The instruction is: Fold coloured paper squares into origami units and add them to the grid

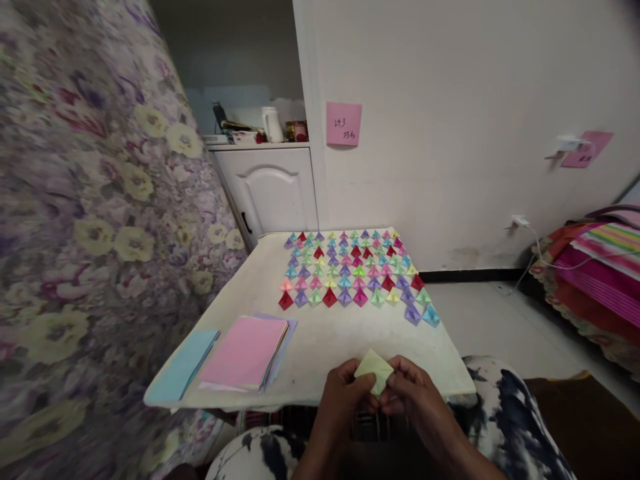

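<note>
Between my two hands is a small pale yellow-green sheet of folded paper (374,369), held as a diamond over the table's near edge. My left hand (350,387) pinches its left side, thumb lying on top. My right hand (406,385) grips the right and lower edge with its fingertips. Beyond them, rows of small folded paper pieces (345,281) in many colours cover the far part of the table (310,347). A purple piece (413,314) and a blue piece (431,315) form a short front row at the right.
A stack of pink paper (247,350) and a stack of blue paper (185,363) lie at the table's left. A floral curtain (125,233) hangs close on the left. Behind stand a white cabinet (275,190) and wall. A bed (595,280) is at the right.
</note>
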Motion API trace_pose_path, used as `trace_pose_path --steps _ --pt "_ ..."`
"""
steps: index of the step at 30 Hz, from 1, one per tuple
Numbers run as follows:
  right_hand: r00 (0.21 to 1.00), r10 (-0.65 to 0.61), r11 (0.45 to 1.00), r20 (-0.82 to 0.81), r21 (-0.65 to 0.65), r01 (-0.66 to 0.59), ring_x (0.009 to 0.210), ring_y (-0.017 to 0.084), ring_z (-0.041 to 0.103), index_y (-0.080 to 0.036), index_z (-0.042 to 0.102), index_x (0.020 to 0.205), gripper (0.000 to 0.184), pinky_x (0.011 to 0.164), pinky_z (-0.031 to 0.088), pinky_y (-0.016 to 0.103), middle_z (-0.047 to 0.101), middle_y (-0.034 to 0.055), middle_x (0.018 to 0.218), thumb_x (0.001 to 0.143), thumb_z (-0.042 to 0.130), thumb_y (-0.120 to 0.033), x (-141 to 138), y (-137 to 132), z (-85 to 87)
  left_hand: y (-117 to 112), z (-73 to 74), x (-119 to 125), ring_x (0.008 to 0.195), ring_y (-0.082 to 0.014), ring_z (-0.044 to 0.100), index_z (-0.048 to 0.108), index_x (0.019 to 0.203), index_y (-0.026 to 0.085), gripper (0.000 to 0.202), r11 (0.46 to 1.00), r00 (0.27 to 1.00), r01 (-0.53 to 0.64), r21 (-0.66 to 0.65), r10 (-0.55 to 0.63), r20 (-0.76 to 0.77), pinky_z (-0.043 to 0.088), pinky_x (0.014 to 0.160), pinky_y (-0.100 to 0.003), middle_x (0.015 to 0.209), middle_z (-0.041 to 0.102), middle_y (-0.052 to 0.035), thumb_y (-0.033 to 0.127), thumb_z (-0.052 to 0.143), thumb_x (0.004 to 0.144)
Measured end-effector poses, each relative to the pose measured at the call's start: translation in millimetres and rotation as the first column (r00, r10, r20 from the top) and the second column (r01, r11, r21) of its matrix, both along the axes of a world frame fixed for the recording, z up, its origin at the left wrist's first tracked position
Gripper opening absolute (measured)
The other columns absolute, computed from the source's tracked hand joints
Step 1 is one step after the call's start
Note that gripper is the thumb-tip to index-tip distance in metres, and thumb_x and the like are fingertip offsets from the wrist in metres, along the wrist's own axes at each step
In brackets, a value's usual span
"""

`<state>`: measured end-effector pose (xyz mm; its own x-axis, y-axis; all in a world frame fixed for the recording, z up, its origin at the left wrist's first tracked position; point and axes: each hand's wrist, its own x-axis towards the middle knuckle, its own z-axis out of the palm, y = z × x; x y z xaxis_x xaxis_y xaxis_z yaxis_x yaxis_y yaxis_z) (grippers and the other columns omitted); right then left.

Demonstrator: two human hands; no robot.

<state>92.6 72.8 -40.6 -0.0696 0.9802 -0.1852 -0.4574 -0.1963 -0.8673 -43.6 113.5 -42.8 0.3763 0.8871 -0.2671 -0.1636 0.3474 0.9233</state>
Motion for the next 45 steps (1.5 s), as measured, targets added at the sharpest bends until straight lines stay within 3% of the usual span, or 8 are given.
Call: trace_pose_path --steps 5,9,13,19,30,38,45 --pt "0.999 -0.010 1.000 0.052 0.009 0.009 0.059 0.014 0.061 -0.015 0.055 0.076 0.029 0.055 0.049 0.025 0.064 0.0028 0.067 0.081 0.055 -0.044 3 1 0.9 0 2.5 1 0.040 -0.0104 0.050 0.061 0.070 0.011 0.020 0.999 0.999 -0.008 0.040 0.010 -0.046 0.040 0.042 -0.021 0.046 0.059 0.0019 0.029 0.066 0.064" --pt "0.970 -0.018 1.000 0.241 0.008 0.017 0.049 0.012 0.058 -0.015 0.056 0.074 0.032 0.050 0.047 0.022 0.061 -0.0005 0.053 0.074 0.062 -0.046 3 5 -6.0 -1 3.2 1 0.041 -0.0106 0.050 0.060 0.068 0.011 0.021 0.997 0.998 0.009 0.080 -0.004 -0.064 0.040 0.043 -0.022 0.047 0.058 0.0020 0.030 0.066 0.064" --pt "0.951 -0.019 1.000 0.308 0.008 0.017 0.044 0.011 0.056 -0.014 0.056 0.073 0.033 0.047 0.045 0.021 0.061 -0.0019 0.049 0.070 0.065 -0.046 4 9 -7.8 -1 2.9 1 0.044 -0.0121 0.052 0.061 0.068 0.011 0.023 0.995 0.995 0.020 0.095 -0.011 -0.095 0.041 0.044 -0.023 0.049 0.059 0.0007 0.032 0.066 0.064" --pt "0.951 -0.015 0.999 0.310 0.032 0.006 0.044 0.011 0.056 -0.016 0.052 0.069 0.034 0.046 0.044 0.021 0.061 -0.0025 0.050 0.068 0.065 -0.047 5 11 -3.5 -1 0.1 5 0.043 -0.0112 0.051 0.060 0.070 0.012 0.027 0.998 0.995 -0.006 0.059 0.012 -0.096 0.041 0.044 -0.022 0.051 0.060 0.0003 0.039 0.064 0.067" --pt "0.954 0.002 1.000 0.301 0.022 -0.009 0.045 0.011 0.058 -0.016 0.051 0.070 0.033 0.047 0.045 0.020 0.064 -0.0006 0.051 0.072 0.063 -0.047 9 12 -5.4 -1 -6.0 6 0.040 -0.0085 0.046 0.060 0.066 0.012 0.023 0.996 0.994 -0.048 0.081 0.056 -0.097 0.036 0.041 -0.020 0.049 0.057 0.0019 0.033 0.068 0.065" --pt "0.952 -0.034 0.999 0.304 0.009 0.033 0.049 0.012 0.060 -0.016 0.050 0.069 0.032 0.051 0.047 0.023 0.065 0.0000 0.054 0.073 0.063 -0.045 4 13 -4.3 -1 -10.3 10 0.039 -0.0075 0.044 0.062 0.073 0.011 0.024 0.995 0.995 -0.096 -0.027 0.097 0.037 0.033 0.041 -0.019 0.047 0.054 0.0030 0.032 0.068 0.064" --pt "0.958 -0.019 0.999 0.286 0.031 0.010 0.046 0.010 0.056 -0.016 0.052 0.071 0.032 0.047 0.045 0.021 0.061 -0.0020 0.052 0.078 0.056 -0.047 9 11 -7.5 -1 -12.1 8 0.038 -0.0072 0.044 0.063 0.072 0.010 0.023 0.990 0.990 -0.144 -0.005 0.144 -0.003 0.031 0.040 -0.019 0.048 0.056 0.0015 0.032 0.068 0.065"
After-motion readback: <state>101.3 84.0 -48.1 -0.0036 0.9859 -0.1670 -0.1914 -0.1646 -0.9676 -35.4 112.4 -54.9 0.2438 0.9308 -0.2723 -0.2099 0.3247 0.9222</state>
